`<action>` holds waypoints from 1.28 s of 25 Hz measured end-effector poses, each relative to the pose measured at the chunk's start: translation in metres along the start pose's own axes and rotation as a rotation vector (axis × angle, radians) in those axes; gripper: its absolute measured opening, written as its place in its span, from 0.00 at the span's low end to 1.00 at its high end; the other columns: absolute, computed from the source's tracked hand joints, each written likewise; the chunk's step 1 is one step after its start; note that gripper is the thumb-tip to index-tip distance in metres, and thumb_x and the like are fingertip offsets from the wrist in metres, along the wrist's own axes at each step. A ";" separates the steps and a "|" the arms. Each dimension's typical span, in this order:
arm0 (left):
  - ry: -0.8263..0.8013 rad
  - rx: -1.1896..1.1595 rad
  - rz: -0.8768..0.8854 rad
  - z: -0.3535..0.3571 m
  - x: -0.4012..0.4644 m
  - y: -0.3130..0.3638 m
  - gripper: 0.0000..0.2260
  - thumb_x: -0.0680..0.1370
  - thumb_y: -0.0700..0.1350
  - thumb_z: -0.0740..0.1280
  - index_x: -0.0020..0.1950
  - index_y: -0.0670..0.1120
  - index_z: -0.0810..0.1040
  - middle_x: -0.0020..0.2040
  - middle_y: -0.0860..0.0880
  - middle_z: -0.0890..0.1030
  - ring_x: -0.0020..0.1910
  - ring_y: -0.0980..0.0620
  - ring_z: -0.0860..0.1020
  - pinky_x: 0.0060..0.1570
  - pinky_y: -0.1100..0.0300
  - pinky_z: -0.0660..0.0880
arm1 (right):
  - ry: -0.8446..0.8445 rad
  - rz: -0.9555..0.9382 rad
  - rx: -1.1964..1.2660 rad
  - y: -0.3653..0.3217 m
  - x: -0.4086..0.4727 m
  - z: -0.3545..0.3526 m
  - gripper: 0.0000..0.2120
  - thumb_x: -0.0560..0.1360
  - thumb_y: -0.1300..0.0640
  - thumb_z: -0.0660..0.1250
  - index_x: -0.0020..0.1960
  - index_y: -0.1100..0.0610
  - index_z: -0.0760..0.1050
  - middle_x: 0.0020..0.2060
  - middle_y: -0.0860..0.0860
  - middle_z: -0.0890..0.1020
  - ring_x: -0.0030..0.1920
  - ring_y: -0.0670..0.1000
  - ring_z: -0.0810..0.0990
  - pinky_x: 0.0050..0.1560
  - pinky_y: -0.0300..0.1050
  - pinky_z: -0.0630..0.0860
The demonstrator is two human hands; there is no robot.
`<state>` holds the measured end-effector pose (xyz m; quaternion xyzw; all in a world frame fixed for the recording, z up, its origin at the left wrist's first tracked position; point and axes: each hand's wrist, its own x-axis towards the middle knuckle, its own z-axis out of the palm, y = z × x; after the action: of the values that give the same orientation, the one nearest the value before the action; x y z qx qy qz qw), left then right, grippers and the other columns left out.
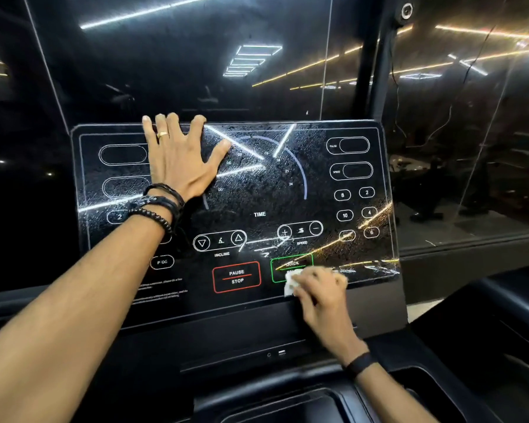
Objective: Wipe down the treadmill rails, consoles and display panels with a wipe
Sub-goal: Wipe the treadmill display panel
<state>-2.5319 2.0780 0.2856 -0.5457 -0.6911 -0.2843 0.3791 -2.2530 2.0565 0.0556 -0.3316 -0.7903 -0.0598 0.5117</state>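
Note:
A black glossy treadmill display panel (318, 184) fills the middle of the view, with white button outlines, a red PAUSE STOP box and a green QUICK START box. My left hand (177, 160) lies flat on its upper left part, fingers spread and reaching over the top edge. My right hand (321, 288) holds a small white wipe (289, 285) against the panel's lower edge, over the green box. The hand is blurred. Most of the wipe is hidden under its fingers.
Below the panel runs the dark console (226, 340) with a small port, and a recessed tray (287, 407) sits at the bottom. A dark glass wall (455, 117) with light reflections stands behind, split by a black pillar (376, 71).

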 end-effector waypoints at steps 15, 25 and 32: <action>0.016 -0.028 0.017 0.002 -0.001 -0.007 0.39 0.80 0.71 0.43 0.68 0.39 0.68 0.62 0.39 0.73 0.66 0.36 0.68 0.76 0.36 0.51 | 0.021 0.016 0.072 -0.044 0.009 0.027 0.10 0.75 0.70 0.67 0.55 0.62 0.79 0.47 0.52 0.77 0.48 0.53 0.74 0.47 0.54 0.73; 0.013 -0.023 0.001 0.002 -0.002 -0.006 0.39 0.80 0.71 0.44 0.70 0.38 0.67 0.65 0.38 0.72 0.69 0.35 0.67 0.76 0.36 0.50 | 0.069 0.022 0.098 -0.035 0.025 0.021 0.08 0.76 0.70 0.67 0.53 0.65 0.80 0.49 0.53 0.77 0.50 0.53 0.76 0.50 0.51 0.76; 0.009 -0.044 0.004 0.002 -0.003 -0.007 0.40 0.80 0.70 0.43 0.70 0.37 0.67 0.66 0.38 0.72 0.70 0.35 0.66 0.77 0.36 0.49 | 0.106 0.016 0.071 -0.010 0.053 0.000 0.11 0.75 0.71 0.70 0.55 0.61 0.81 0.50 0.53 0.77 0.48 0.54 0.78 0.47 0.50 0.78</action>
<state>-2.5387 2.0765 0.2822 -0.5542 -0.6817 -0.3010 0.3708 -2.2721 2.0732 0.1033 -0.3160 -0.7611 -0.0450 0.5647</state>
